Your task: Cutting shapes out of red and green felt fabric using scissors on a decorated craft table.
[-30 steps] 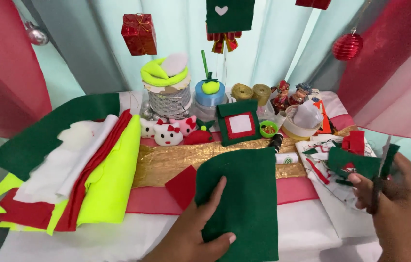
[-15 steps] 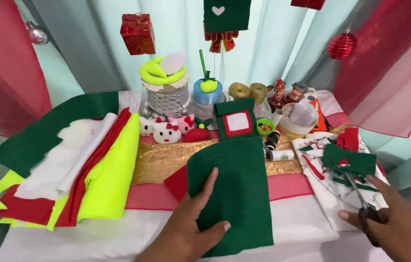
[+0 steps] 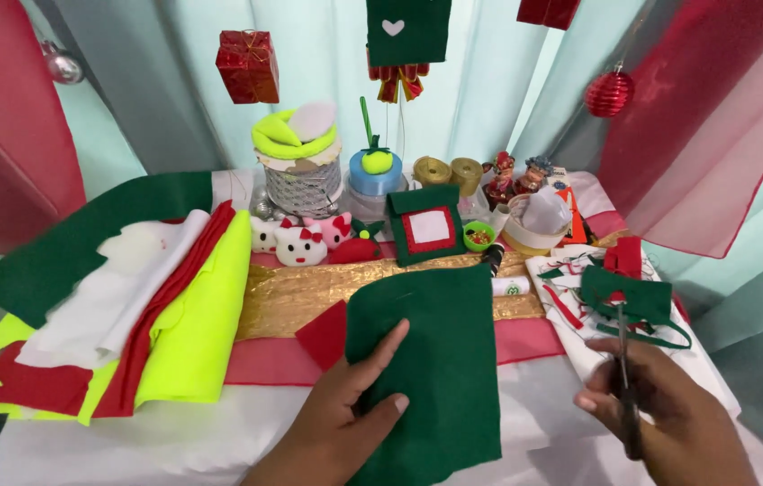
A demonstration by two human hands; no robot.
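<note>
Green felt under left hand (small green bowl holds beads).

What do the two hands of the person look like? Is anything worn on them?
Both the left hand and the right hand are bare: no gloves, no rings visible. No sleeve shows at either wrist within the picture. Fingernails are short and unpainted.

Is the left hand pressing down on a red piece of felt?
No, the left hand rests on the green felt sheet; only a small red felt piece peeks out beside it.
</note>
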